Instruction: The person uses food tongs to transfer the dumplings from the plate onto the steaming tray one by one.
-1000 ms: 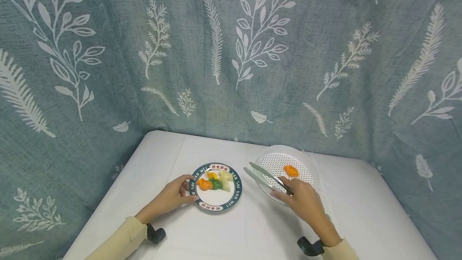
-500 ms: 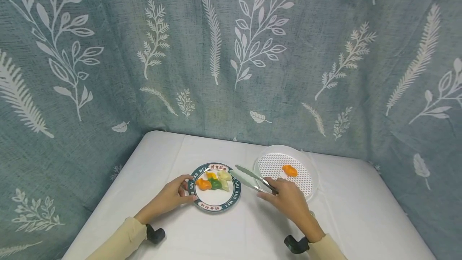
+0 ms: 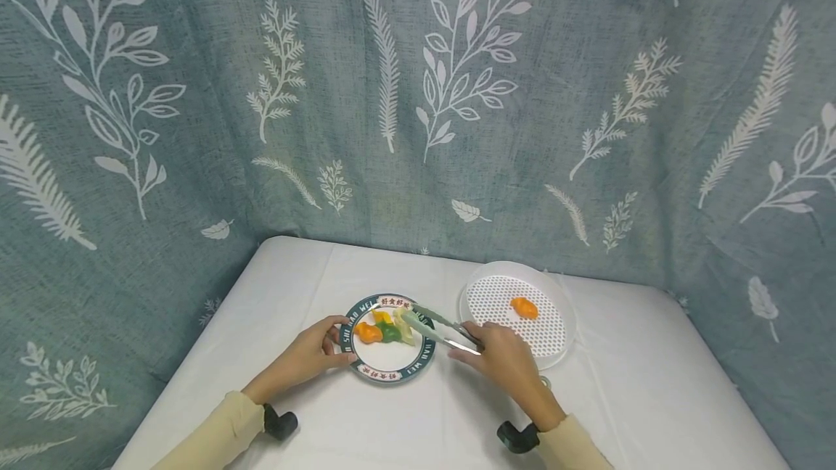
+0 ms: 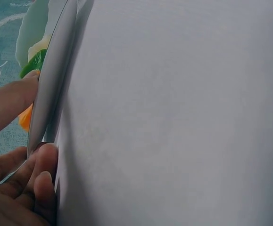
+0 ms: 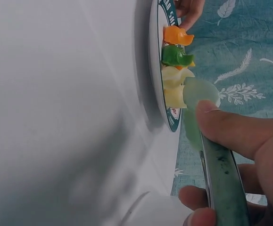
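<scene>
A round plate (image 3: 388, 376) with a dark green rim holds an orange piece (image 3: 369, 333), a green piece (image 3: 390, 332), a yellow piece (image 3: 382, 317) and pale pieces (image 3: 406, 332). My left hand (image 3: 312, 351) grips its left edge, thumb on the rim and fingers at the side, as the left wrist view (image 4: 14, 155) also shows. My right hand (image 3: 501, 357) holds tongs (image 3: 451, 341) with pale green tips. Those tips are over the plate's right side, by the pale pieces; in the right wrist view the tongs (image 5: 223, 183) overlap a pale piece (image 5: 175, 96). Contact cannot be told.
Right of the plate, a white round tray (image 3: 482, 289) with a perforated base holds one orange piece (image 3: 525, 307). Both stand on a white-covered table (image 3: 366, 426). A patterned blue-green curtain (image 3: 392, 187) hangs behind and to the left.
My right hand has moved left with the tongs, from beside the tray's left part to the plate's right side. The left hand has stayed on the plate edge.
</scene>
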{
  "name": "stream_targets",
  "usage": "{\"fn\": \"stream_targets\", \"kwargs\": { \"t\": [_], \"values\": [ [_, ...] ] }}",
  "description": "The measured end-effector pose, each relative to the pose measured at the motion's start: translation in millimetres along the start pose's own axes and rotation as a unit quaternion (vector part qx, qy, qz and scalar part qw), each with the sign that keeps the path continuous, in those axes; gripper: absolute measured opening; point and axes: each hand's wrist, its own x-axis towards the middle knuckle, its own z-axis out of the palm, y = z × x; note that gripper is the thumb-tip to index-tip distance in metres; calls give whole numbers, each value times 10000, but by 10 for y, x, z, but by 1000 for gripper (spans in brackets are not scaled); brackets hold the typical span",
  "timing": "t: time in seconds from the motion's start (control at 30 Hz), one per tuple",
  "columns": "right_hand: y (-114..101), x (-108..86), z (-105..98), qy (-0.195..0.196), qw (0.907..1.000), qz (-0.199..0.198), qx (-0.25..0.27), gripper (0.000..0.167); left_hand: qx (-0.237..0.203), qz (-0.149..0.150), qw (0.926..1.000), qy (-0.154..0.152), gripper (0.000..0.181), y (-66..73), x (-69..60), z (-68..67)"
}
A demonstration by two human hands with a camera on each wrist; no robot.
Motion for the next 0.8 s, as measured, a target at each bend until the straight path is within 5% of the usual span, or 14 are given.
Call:
{"fn": "stream_targets", "kwargs": {
  "t": [0.53,0.8],
  "values": [
    [-62,42,60,-63,9998,-66,-169,36,-153,0,9999,-51,73,-22,-6,-7],
    [-80,57,12,-93,9991,-15,-410,48,-78,26,10000,-28,73,-34,3,0]
  ]
}}
